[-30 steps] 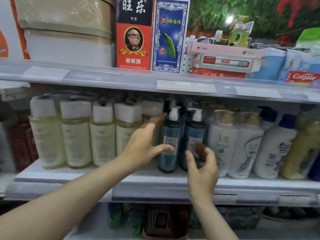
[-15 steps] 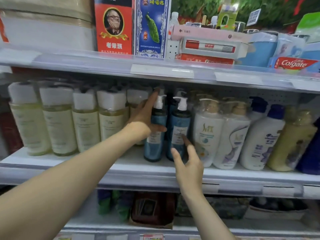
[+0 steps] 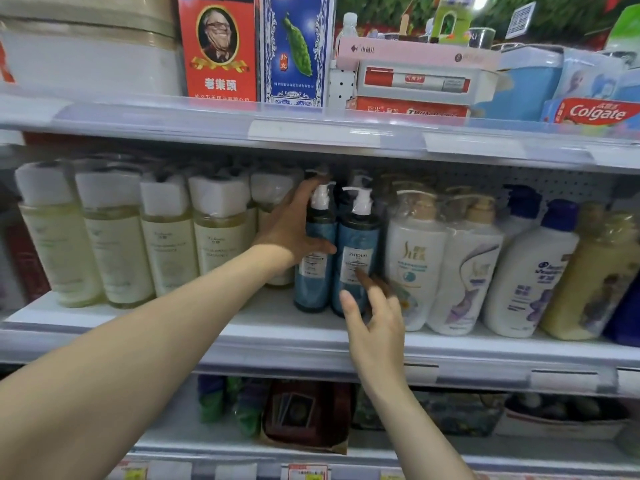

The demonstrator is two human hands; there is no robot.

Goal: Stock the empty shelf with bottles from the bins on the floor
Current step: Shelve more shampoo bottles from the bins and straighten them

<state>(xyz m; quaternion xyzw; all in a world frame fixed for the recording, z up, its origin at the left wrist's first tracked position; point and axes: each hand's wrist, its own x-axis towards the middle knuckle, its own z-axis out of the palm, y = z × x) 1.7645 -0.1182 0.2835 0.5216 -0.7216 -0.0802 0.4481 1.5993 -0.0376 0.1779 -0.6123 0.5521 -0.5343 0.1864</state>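
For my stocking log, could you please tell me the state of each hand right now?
Left hand: grips the left dark-blue plastic pump bottle.
Right hand: open, fingertips touching the right dark-blue plastic pump bottle.

At the top, a red card box [image 3: 217, 46] is seen upright, with a blue peacock box [image 3: 294, 50] just to its right. Further right, a pink box [image 3: 415, 53] is stacked on a white toothpaste box [image 3: 422, 81]. A Colgate box [image 3: 595, 112] is placed at the far right. Below, green packets [image 3: 225, 403] are seen beside a dark red box [image 3: 304, 414].
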